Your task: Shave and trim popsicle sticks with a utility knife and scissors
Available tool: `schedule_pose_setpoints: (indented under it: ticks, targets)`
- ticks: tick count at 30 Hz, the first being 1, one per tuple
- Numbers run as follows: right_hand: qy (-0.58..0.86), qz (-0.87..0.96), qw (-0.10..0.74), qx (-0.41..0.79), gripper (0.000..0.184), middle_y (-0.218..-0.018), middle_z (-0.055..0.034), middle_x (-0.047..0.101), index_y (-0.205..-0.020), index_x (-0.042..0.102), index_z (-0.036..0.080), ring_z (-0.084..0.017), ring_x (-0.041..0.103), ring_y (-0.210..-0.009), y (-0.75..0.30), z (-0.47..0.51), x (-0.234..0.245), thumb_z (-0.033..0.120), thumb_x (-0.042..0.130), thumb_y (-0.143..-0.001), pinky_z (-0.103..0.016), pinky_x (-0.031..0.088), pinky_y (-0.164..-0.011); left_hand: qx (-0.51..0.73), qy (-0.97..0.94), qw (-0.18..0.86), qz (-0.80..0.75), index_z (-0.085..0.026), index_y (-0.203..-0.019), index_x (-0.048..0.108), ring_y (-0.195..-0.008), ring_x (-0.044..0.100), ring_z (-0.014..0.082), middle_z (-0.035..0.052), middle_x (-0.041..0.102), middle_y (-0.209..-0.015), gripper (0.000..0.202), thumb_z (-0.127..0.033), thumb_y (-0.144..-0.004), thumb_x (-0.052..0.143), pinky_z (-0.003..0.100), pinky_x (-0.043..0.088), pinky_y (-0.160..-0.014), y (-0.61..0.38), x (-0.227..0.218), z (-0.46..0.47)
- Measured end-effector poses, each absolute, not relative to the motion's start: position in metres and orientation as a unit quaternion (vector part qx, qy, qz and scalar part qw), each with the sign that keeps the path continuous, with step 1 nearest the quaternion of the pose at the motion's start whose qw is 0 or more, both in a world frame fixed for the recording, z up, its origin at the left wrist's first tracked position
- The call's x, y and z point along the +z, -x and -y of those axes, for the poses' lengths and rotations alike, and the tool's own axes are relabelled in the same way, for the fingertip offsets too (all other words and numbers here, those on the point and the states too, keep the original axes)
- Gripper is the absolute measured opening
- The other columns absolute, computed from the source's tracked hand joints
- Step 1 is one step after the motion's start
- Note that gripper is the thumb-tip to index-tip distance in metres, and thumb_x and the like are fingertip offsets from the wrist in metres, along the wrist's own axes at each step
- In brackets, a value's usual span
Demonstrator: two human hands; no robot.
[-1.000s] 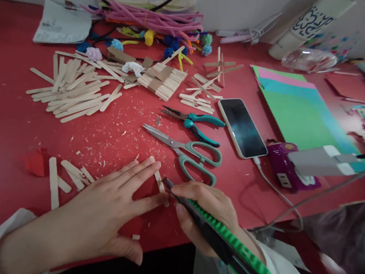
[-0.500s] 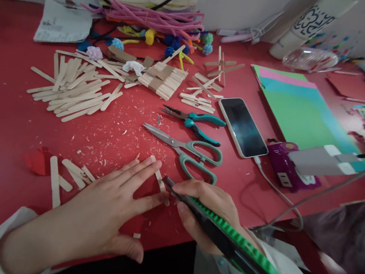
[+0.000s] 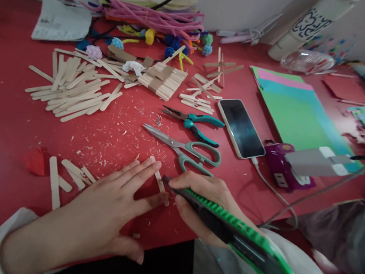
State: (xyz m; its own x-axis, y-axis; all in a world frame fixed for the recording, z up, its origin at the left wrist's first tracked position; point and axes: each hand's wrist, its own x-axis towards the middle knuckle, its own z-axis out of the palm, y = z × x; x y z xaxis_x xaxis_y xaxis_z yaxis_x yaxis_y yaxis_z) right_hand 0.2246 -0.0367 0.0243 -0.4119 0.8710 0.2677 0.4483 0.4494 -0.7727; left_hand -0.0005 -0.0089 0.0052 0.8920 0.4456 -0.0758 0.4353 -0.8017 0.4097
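My left hand (image 3: 114, 202) lies flat on the red table (image 3: 2, 129), fingers spread, its fingertips pressing down a short wooden craft stick (image 3: 158, 179). My right hand (image 3: 206, 203) is wrapped round a green and black utility knife (image 3: 239, 240), whose tip touches the stick just right of my left fingers. Several cut stick pieces (image 3: 66, 176) lie to the left of my left hand, and wood shavings are scattered over the table around them.
Grey-handled scissors (image 3: 187, 148) and teal pliers (image 3: 193, 123) lie just beyond my hands. A phone (image 3: 241, 128) on a cable, a purple device (image 3: 286, 168), coloured paper sheets (image 3: 296, 108), a heap of craft sticks (image 3: 72, 87) and pipe cleaners (image 3: 150, 16) fill the table behind.
The knife handle has swung slightly lower and to the right; the hands stay on the stick and the view has shifted a little.
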Motion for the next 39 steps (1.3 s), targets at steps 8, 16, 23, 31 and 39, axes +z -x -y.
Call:
schedule_pose_setpoints:
  ticks: [8, 16, 23, 31, 39]
  targets:
    - [0.451, 0.771, 0.330, 0.307, 0.017, -0.061, 0.0034, 0.054, -0.083, 0.049, 0.021, -0.008, 0.046, -0.046, -0.214, 0.038, 0.028, 0.005, 0.044, -0.078, -0.018, 0.038, -0.045, -0.004, -0.938, 0.252, -0.236, -0.030, -0.145, 0.037, -0.139, 0.026, 0.0443, 0.0214, 0.019, -0.157, 0.110, -0.065, -0.051, 0.081, 0.059, 0.036, -0.105, -0.004, 0.010, 0.007]
    - [0.544, 0.650, 0.387, 0.363, 0.006, -0.060, 0.0051, 0.060, -0.083, 0.055, 0.021, -0.009, 0.056, -0.046, -0.211, 0.051, 0.014, 0.016, 0.053, -0.082, -0.018, 0.045, -0.046, 0.009, -0.941, 0.238, -0.238, -0.030, -0.143, 0.042, -0.140, 0.025, 0.0443, 0.0204, 0.021, -0.157, 0.097, -0.070, -0.059, 0.073, 0.060, 0.037, -0.105, -0.003, 0.008, 0.008]
    - [0.539, 0.464, 0.474, 0.519, 0.013, -0.075, -0.0015, 0.073, -0.090, 0.053, 0.020, -0.014, 0.071, -0.060, -0.211, 0.061, -0.007, 0.029, 0.062, -0.086, -0.025, 0.058, -0.057, 0.014, -0.949, 0.206, -0.237, -0.028, -0.142, 0.043, -0.141, 0.024, 0.0409, 0.0194, 0.024, -0.156, 0.089, -0.070, -0.067, 0.067, 0.058, 0.036, -0.106, -0.002, 0.008, 0.009]
    - [0.555, 0.556, 0.448, 0.426, 0.009, -0.081, -0.0037, 0.072, -0.092, 0.057, 0.020, -0.015, 0.070, -0.065, -0.208, 0.071, 0.005, 0.028, 0.059, -0.088, -0.026, 0.057, -0.060, 0.016, -0.950, 0.206, -0.233, -0.028, -0.139, 0.047, -0.142, 0.022, 0.0404, 0.0188, 0.025, -0.156, 0.083, -0.071, -0.070, 0.064, 0.059, 0.034, -0.107, 0.000, 0.006, 0.009]
    - [0.527, 0.711, 0.382, 0.265, 0.015, -0.068, 0.0041, 0.066, -0.091, 0.057, 0.023, -0.008, 0.059, -0.051, -0.215, 0.062, 0.012, 0.013, 0.055, -0.081, -0.017, 0.047, -0.051, 0.023, -0.959, 0.184, -0.213, -0.026, -0.142, 0.042, -0.140, 0.024, 0.0430, 0.0253, 0.027, -0.153, 0.084, -0.072, -0.073, 0.059, 0.061, 0.038, -0.102, 0.001, 0.006, 0.009]
